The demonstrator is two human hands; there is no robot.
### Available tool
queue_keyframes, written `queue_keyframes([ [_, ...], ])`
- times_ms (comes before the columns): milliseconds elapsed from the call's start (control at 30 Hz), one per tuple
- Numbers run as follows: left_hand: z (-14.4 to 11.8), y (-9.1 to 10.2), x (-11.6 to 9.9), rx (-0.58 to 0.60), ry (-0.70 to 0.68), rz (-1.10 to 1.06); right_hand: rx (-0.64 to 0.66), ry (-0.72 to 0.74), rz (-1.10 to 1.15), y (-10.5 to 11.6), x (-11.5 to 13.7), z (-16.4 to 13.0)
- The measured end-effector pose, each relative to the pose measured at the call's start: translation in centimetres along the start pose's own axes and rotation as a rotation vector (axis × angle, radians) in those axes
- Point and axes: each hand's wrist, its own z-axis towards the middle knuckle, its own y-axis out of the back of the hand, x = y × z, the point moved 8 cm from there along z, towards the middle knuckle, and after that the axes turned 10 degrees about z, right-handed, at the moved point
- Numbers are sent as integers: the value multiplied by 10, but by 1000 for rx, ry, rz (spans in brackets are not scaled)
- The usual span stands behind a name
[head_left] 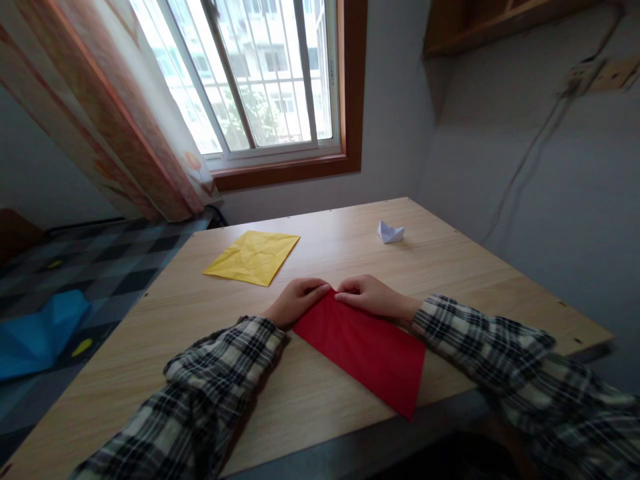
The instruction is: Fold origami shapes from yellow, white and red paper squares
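Observation:
A sheet of red paper (370,353) lies at a slant near the front of the table, one corner pointing toward me. My left hand (303,299) pinches its far edge from the left, thumb on top. Close beside it, my right hand (373,295) grips the same edge, its fingers curled and partly hidden. The fingertips of both hands almost meet at the top of the sheet, and faint creases run from there. Beyond my left hand rests a creased yellow paper square (254,257). A small white paper boat (391,232) stands farther back on the right.
The pale wooden table (165,327) ends at a dark front edge. To the left, blue folded paper (45,333) lies on a checked cloth (125,250). A window (260,73) and a patterned curtain (115,113) are at the back; a cable (525,157) hangs on the right wall.

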Motion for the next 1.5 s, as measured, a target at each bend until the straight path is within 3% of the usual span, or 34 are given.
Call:
queue_keyframes([
  [300,-1,1,11,20,82,-10,-42,8,-60,2,0,1],
  [567,-1,9,15,-90,134,-66,-30,-23,-102,4,0,0],
  [1067,-9,14,39,-234,384,-735,57,-70,-127,22,-7,1],
  [1500,-12,19,52,-390,451,-895,-21,-107,-55,48,-19,-1],
])
